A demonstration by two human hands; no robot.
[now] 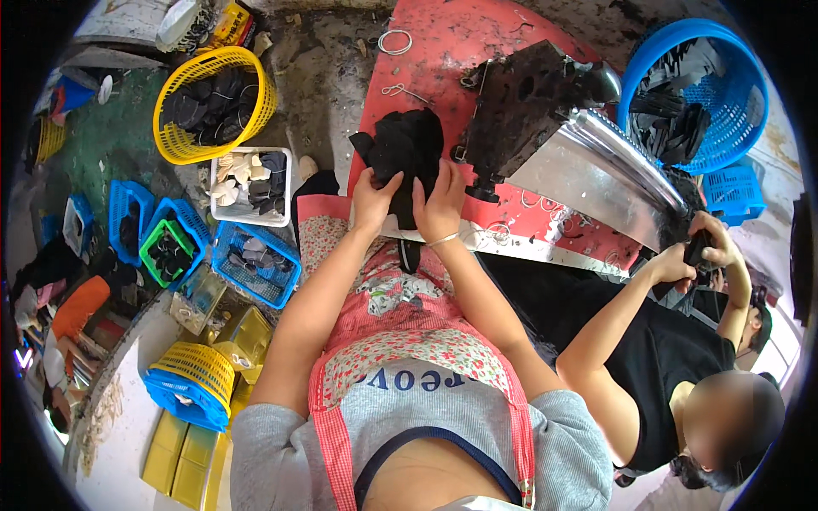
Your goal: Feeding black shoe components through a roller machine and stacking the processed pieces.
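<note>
A bunch of soft black pieces (409, 149), cloth or leather by the look of it, is between my hands at the near edge of the red-topped table (409, 72). My left hand (375, 200) grips its lower left side, thumb pressed on the front. On the other side my right hand (439, 200) closes on it with the fingers pointing away from me and the thumb against it. A narrow black part hangs down between my wrists. The undersides of the pieces and some fingertips are hidden.
Right of my hands stands a dark machine (537, 111) with a metal plate (588, 183). Pale rubber bands (394, 42) lie on the table. A co-worker (656, 366) handles something dark at right. Baskets of pieces include a yellow one (268, 98), a blue one (750, 94) and a white bin (287, 183).
</note>
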